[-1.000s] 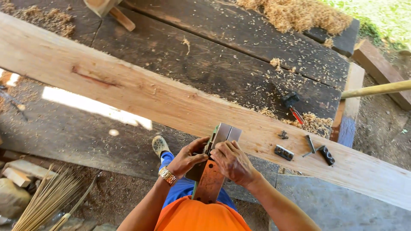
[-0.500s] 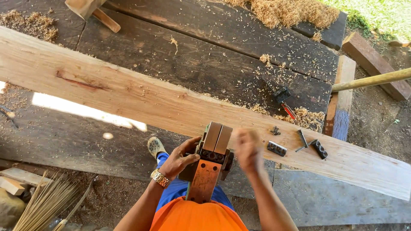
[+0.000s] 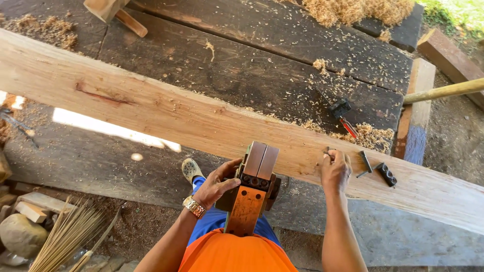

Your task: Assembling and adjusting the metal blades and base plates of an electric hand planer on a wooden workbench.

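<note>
Right hand [image 3: 335, 170] has left the planer [image 3: 252, 189] for the plank [image 3: 166, 113].

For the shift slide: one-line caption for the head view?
Left hand steadies upturned electric planer against the plank; right hand picks up a small metal part.

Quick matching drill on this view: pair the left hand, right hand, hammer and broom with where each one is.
1 left hand
2 right hand
3 hammer
4 broom

A on the dark boards beyond the plank
B on the ground, lower left
C on the plank, by the small metal parts
D gripping the orange power planer

Pairs: 1-D, 2-C, 3-A, 4-B
</note>
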